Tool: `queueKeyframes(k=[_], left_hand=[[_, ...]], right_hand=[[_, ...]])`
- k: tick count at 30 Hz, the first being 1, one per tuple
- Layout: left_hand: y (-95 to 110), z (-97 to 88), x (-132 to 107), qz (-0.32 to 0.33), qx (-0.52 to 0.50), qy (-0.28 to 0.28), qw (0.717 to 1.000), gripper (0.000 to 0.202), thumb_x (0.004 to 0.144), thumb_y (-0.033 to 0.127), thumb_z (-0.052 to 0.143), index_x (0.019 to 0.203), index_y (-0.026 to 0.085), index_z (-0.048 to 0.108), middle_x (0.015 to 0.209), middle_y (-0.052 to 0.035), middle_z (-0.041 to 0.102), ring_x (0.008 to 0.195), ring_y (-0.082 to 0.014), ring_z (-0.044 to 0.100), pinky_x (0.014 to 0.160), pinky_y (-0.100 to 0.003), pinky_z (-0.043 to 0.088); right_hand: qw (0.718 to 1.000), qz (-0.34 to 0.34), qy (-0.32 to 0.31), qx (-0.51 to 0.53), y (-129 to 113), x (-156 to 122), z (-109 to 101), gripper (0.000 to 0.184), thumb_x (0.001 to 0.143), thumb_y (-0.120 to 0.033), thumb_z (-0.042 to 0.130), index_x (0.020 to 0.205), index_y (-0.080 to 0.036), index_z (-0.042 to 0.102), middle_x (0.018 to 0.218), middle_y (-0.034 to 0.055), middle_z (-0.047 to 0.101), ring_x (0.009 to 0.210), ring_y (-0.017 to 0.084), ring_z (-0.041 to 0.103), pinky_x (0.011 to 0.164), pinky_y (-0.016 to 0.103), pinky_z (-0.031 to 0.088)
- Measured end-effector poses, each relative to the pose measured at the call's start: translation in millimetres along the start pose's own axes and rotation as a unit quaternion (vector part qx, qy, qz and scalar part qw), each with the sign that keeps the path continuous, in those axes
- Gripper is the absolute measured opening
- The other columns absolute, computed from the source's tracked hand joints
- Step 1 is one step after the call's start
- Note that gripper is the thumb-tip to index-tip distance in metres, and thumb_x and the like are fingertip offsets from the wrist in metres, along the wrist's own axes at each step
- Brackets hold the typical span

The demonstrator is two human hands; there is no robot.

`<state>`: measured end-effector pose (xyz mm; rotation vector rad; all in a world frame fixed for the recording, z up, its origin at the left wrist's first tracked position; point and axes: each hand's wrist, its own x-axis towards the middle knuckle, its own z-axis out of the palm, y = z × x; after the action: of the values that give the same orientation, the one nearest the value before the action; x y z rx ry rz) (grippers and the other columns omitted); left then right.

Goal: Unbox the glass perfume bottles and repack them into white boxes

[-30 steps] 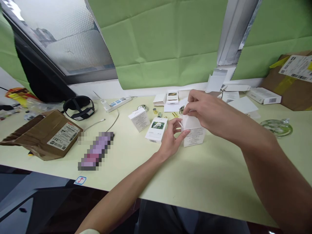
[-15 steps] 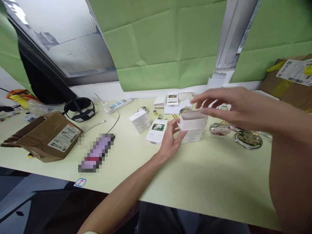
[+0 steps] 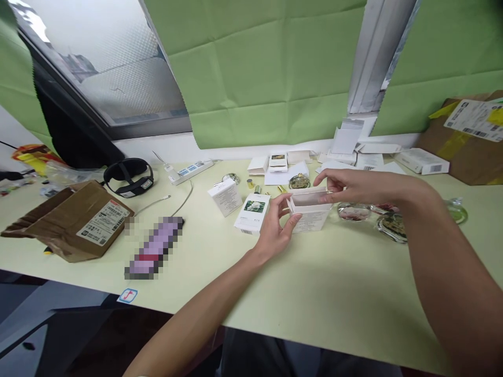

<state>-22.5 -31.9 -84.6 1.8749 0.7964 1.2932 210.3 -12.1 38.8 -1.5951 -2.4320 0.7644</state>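
A small white carton (image 3: 312, 220) stands upright on the table, its top open and printed text on its near side. My left hand (image 3: 276, 229) is wrapped around its left side, thumb on the front. At the carton's top right edge, my right hand (image 3: 348, 184) has its thumb and bent fingers closed on the rim. What lies inside the carton cannot be made out. To the left is a white box with a flower picture (image 3: 253, 210), lying flat, and another white printed box (image 3: 225, 196). A round ornate bottle (image 3: 299, 181) sits just behind.
Several glass bottles (image 3: 353, 212) lie to the right, partly behind my right arm. White boxes (image 3: 348, 139) are stacked by the window. On the left are an open brown cardboard box (image 3: 92, 220), a headset (image 3: 128, 178), a power strip (image 3: 195, 170) and a blurred-out phone (image 3: 157, 246).
My right hand has come down from above onto the carton's top right edge. The carton's raised top part now sits lower. My left hand keeps its grip.
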Motion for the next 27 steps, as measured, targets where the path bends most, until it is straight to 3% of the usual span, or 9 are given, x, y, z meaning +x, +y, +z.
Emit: queueKeyframes(k=[9, 12, 14, 17, 22, 27], left_hand=[[-7.1, 0.7, -1.2, 0.024, -0.011, -0.001, 1.000, 0.042, 0.097, 0.033, 0.056, 0.131, 0.031, 0.031, 0.134, -0.0098, 0.050, 0.124, -0.0204, 0.055, 0.100, -0.042, 0.051], [-12.6, 1.0, -2.2, 0.039, -0.018, 0.006, 0.999, 0.034, 0.098, 0.031, 0.053, 0.126, 0.031, 0.033, 0.130, -0.0074, 0.050, 0.123, -0.0188, 0.055, 0.098, -0.041, 0.052], [-14.2, 0.0, -2.2, 0.034, 0.004, 0.010, 0.999, 0.027, 0.099, 0.032, 0.050, 0.123, 0.030, 0.038, 0.127, -0.0065, 0.050, 0.122, -0.0179, 0.054, 0.097, -0.038, 0.052], [-12.7, -2.6, -1.2, 0.025, 0.041, 0.002, 0.999, 0.021, 0.101, 0.034, 0.046, 0.121, 0.028, 0.045, 0.126, -0.0070, 0.050, 0.121, -0.0181, 0.052, 0.096, -0.036, 0.053], [-9.1, -4.9, 0.5, 0.023, 0.058, -0.004, 0.998, 0.022, 0.101, 0.038, 0.044, 0.120, 0.027, 0.049, 0.128, -0.0087, 0.049, 0.123, -0.0196, 0.049, 0.095, -0.036, 0.053], [-10.9, -4.9, 0.3, 0.034, 0.079, 0.000, 0.996, 0.021, 0.101, 0.037, 0.043, 0.119, 0.027, 0.049, 0.127, -0.0090, 0.050, 0.121, -0.0203, 0.050, 0.093, -0.036, 0.053]], right_hand=[[1.000, 0.014, -0.010, 0.003, 9.3, 7.6, 4.0, 0.056, 0.076, -0.071, 0.059, 0.116, -0.031, 0.060, 0.084, 0.0015, 0.063, 0.069, 0.020, 0.057, 0.057, 0.030, 0.042], [0.999, 0.000, 0.054, 0.000, 7.8, 7.9, 0.1, 0.052, 0.076, -0.066, 0.063, 0.112, -0.028, 0.061, 0.084, 0.0014, 0.061, 0.067, 0.018, 0.055, 0.057, 0.030, 0.041], [0.994, -0.019, 0.104, -0.003, 4.8, 7.5, -2.7, 0.041, 0.077, -0.061, 0.065, 0.098, -0.025, 0.062, 0.082, 0.0014, 0.060, 0.066, 0.016, 0.052, 0.057, 0.029, 0.039], [0.992, -0.063, 0.109, 0.005, -2.2, 6.1, -4.3, 0.030, 0.080, -0.054, 0.066, 0.084, -0.024, 0.063, 0.080, 0.0018, 0.062, 0.068, 0.017, 0.052, 0.059, 0.030, 0.039], [0.985, -0.113, 0.130, 0.011, -11.2, 6.2, -1.5, 0.029, 0.084, -0.053, 0.062, 0.091, -0.026, 0.070, 0.097, 0.0040, 0.068, 0.080, 0.019, 0.059, 0.065, 0.032, 0.043], [0.976, -0.149, 0.157, -0.031, -7.8, 13.6, 2.4, 0.033, 0.088, -0.054, 0.057, 0.095, -0.028, 0.075, 0.107, 0.0066, 0.065, 0.085, 0.020, 0.059, 0.068, 0.032, 0.044]])
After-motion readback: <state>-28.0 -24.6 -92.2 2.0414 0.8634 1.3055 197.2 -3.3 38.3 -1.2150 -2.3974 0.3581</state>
